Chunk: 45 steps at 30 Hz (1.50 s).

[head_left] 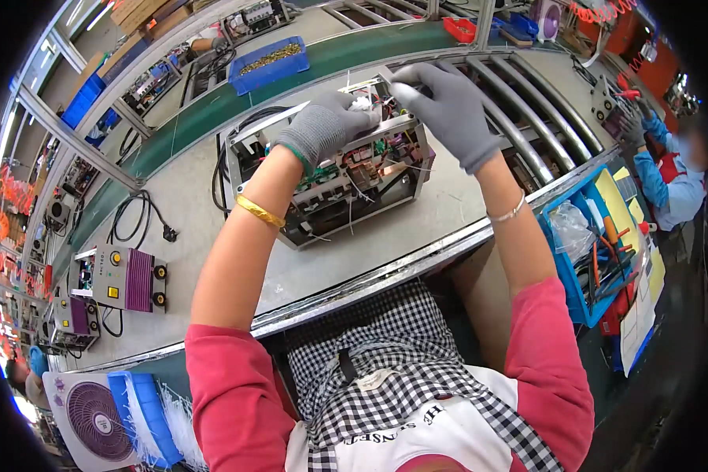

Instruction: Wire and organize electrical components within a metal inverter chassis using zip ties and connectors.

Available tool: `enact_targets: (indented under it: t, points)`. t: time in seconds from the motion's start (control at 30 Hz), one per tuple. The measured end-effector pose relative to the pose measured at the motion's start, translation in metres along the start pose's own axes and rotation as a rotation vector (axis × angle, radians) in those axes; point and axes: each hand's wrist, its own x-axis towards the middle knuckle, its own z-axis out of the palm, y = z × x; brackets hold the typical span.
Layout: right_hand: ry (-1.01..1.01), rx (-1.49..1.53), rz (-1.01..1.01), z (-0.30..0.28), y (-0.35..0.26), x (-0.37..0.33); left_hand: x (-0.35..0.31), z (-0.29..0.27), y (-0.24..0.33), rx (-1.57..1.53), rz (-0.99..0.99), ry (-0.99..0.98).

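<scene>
An open-framed electrical unit (354,185) stands on the bench in front of me, its circuit boards, wires and loose white cable ties showing. My left hand (328,130), in a grey glove, reaches over its top. The fingers of that hand close on a small white piece, seemingly a connector (360,104), among the wires. My right hand (452,114), also gloved, is at the unit's far right corner. Its thumb and fingers are apart, and I see nothing held between them.
A black power cable (138,216) and a purple-sided unit (122,277) are on the left. Metal rollers (527,118) run to the right, above a blue tool tray (586,252). Beyond is a blue bin of small brass-coloured parts (269,64). Another person (676,173) works at far right.
</scene>
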Motion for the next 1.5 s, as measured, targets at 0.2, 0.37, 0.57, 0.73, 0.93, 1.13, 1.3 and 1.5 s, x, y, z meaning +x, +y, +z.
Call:
enact_targets:
  t: [0.2,0.37,0.57,0.73,0.93,1.13,1.3,1.5]
  points:
    - [0.065,-0.415,-0.465,0.022,0.019,-0.054,0.005,-0.004,0.004,-0.095,-0.143,-0.023]
    - [0.061,-0.44,-0.53,0.04,0.018,-0.062,0.009,-0.001,-0.002,-0.104,-0.081,-0.023]
    - [0.098,-0.363,-0.579,0.038,0.019,-0.05,0.007,0.003,-0.008,-0.244,-0.089,-0.021]
    - [-0.02,0.213,0.068,0.02,0.0,-0.045,-0.013,0.011,-0.01,0.035,0.219,0.223]
    - [-0.184,0.254,0.133,0.008,-0.008,-0.017,-0.017,0.006,-0.004,-0.027,0.129,0.17]
    - [-0.438,0.154,0.291,0.001,-0.015,-0.004,-0.009,0.007,-0.012,0.011,0.126,0.176]
    - [-0.341,0.209,0.253,0.007,-0.004,-0.006,-0.013,0.012,-0.005,0.078,0.126,0.207]
    - [-0.214,0.194,0.201,0.014,-0.006,-0.015,-0.019,0.014,0.0,0.195,0.124,0.256]
